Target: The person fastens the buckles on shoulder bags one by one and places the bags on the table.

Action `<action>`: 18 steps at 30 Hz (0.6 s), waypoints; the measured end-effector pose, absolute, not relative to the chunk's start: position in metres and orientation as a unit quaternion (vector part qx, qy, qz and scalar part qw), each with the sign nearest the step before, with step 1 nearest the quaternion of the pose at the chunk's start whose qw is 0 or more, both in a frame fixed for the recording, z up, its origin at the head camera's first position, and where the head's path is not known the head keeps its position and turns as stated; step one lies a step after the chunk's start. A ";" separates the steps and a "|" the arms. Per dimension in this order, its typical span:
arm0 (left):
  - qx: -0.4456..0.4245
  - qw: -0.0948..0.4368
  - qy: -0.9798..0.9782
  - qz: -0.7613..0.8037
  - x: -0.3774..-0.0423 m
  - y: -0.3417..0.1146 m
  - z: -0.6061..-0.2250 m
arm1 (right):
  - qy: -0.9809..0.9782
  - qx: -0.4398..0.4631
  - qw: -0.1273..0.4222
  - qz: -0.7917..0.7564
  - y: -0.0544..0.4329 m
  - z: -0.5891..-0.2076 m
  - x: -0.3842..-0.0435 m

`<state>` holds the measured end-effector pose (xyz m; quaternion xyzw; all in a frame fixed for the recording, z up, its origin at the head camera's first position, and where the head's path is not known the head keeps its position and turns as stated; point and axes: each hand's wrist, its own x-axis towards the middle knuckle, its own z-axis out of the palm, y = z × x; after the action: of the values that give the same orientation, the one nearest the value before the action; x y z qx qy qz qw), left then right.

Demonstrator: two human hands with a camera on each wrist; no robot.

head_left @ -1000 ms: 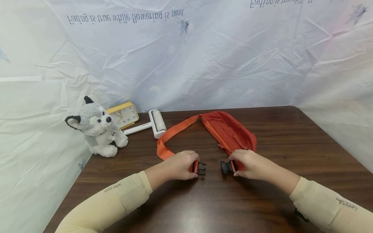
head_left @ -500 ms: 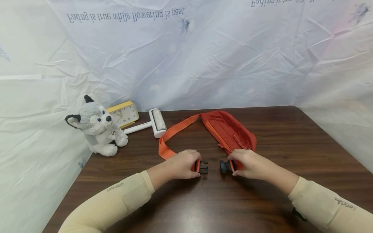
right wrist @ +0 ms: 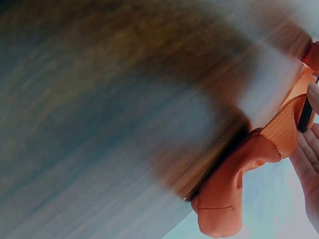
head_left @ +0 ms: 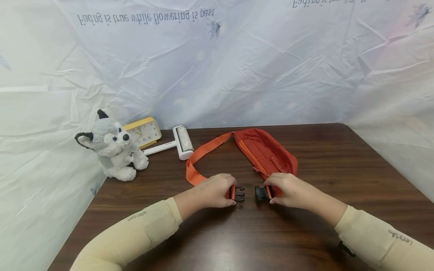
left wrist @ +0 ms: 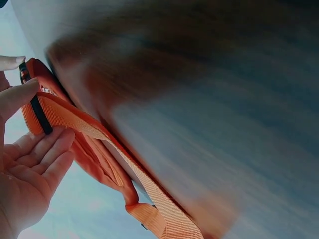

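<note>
A red waist bag [head_left: 269, 152] lies on the dark wooden table, its orange strap [head_left: 190, 165] curving round to the left. My left hand [head_left: 217, 191] pinches the black pronged buckle half [head_left: 240, 194] by its sides, thumb nearest me. Between my right hand's [head_left: 293, 191] thumb and fingers is the black socket half [head_left: 260, 193]. The two halves face each other with a small gap between them. In the left wrist view the webbing [left wrist: 149, 184] trails from the buckle. The right wrist view shows the bag's end [right wrist: 219, 211] beside the right hand, which is partly cut off.
A grey-and-white plush dog [head_left: 115, 150] sits at the left edge of the table [head_left: 339, 162]. Behind it stand a yellow alarm clock [head_left: 147, 131] and a white lint roller [head_left: 184, 143]. A pale printed sheet [head_left: 271, 67] hangs along the back and sides.
My left hand has moved right with the pronged half, and the strap has shifted slightly with it. The right hand has edged slightly left. The gap between the buckle halves has narrowed.
</note>
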<state>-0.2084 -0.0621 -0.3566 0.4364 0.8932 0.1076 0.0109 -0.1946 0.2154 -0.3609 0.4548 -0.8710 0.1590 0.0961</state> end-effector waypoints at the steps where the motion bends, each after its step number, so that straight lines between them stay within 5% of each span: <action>1: 0.437 0.011 0.893 0.107 -0.208 -0.062 -0.356 | -0.871 0.455 0.098 0.159 0.215 -0.361 -0.195; 18: 0.440 0.007 0.892 0.106 -0.208 -0.056 -0.355 | -0.865 0.465 0.101 0.162 0.214 -0.360 -0.195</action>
<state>-0.2082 -0.0557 -0.3545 0.4401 0.8917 0.1056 0.0073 -0.1954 0.2141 -0.3603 0.4648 -0.8647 0.1616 0.1011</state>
